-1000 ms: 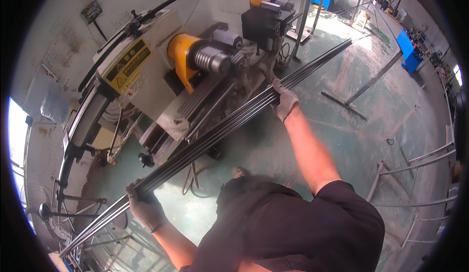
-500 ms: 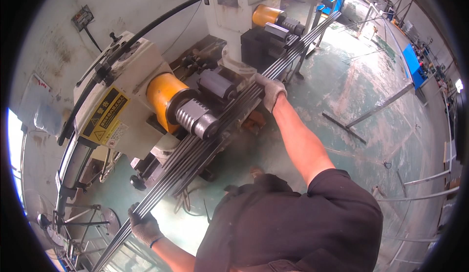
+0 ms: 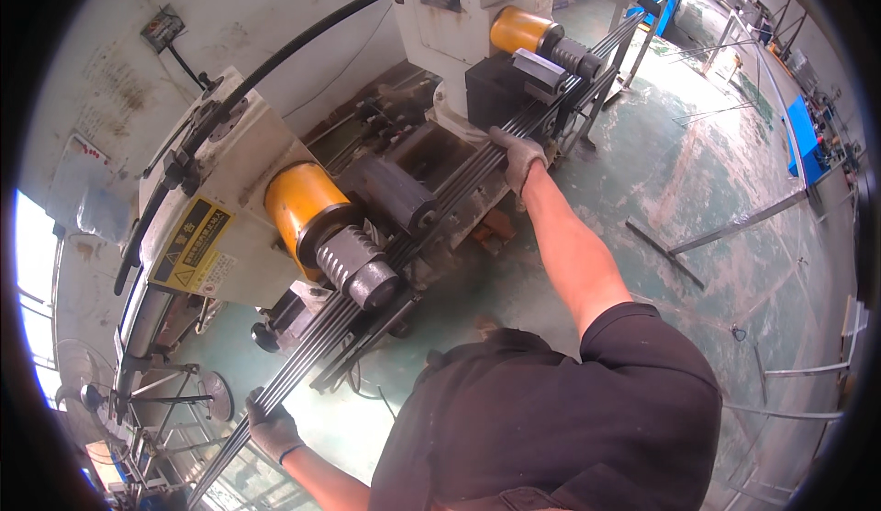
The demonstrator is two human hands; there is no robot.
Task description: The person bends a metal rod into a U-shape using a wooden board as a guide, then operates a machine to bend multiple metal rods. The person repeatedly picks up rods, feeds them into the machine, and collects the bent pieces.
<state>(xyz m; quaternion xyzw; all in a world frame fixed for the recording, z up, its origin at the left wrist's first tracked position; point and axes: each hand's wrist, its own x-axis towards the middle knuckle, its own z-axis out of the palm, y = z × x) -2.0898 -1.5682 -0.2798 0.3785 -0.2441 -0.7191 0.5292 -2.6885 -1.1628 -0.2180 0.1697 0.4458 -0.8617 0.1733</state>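
A worker's gloved left hand [image 3: 272, 428] and gloved right hand [image 3: 519, 156] each close around a bundle of long dark metal rods [image 3: 440, 208], held level across a bending machine [image 3: 275, 208]. The rods lie just beside a yellow-capped ribbed roller [image 3: 353, 263] and run on toward a second yellow roller [image 3: 541, 38], above the green-painted floor [image 3: 697, 172].

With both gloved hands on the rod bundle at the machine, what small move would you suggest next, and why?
Probably ease the rods a little further down against the near roller and far roller. The left hand grips the near end and the right hand holds the middle, and the bundle already lies along both rollers, though whether it is fully seated is hard to tell.
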